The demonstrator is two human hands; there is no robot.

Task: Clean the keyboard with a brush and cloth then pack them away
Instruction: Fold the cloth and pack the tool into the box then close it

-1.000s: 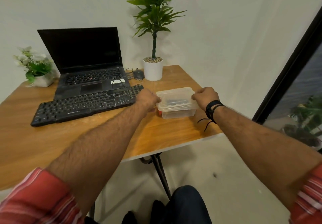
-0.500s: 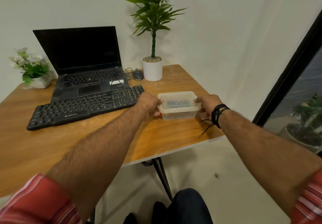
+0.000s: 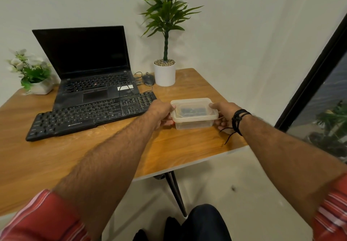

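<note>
A: On the far left of the table [image 3: 47, 158] sits a small flower pot [image 3: 40, 87], then the laptop [image 3: 90, 68], with the keyboard [image 3: 88, 115] lying in front of it.

B: And your hands?

A: Your left hand [image 3: 161, 114] grips the box [image 3: 193, 113] at its left end, your right hand [image 3: 224, 116] at its right end, fingers curled on it. A second ago they pressed on top; now they hold the sides, so you seem to be lifting or shifting it.

B: Brush and cloth?

A: Something dark shows through the lid; I cannot tell what.

B: Room?

A: The box sits just beside the keyboard's right end and near the table's right edge; bare wood lies toward you.
</note>
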